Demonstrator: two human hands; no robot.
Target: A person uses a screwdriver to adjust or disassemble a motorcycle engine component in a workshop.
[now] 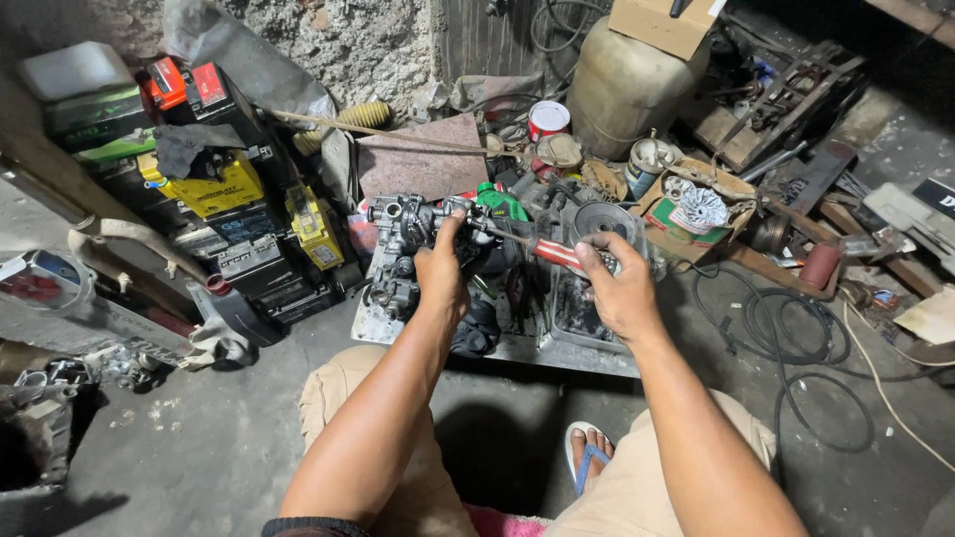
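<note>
The left hand point(441, 280) closes its grip around the right end of a grey cast-metal engine part with round ports and small fittings point(408, 234), the thumb up along the casting's top edge and the fingers wrapped behind it. Most of the part lies to the left of that grip and a little below it, its long axis running roughly level from left to right, held just above a cluttered metal surface point(557, 350). The right hand point(619, 290) is pressed together around the red-and-white striped handle of a screwdriver point(557, 255); the handle sticks out leftward from between thumb and fingers, and the thin dark shaft goes on from there up and to the left. The tool's long axis is thus nearly level, tilted slightly upward toward the casting, with its tip at the left grip (the tip itself is hidden by the thumb and the part). Just behind the right grip sits a round black metal housing point(599, 221), and farther right an open cardboard box holding a silver finned wheel point(699, 211).
</note>
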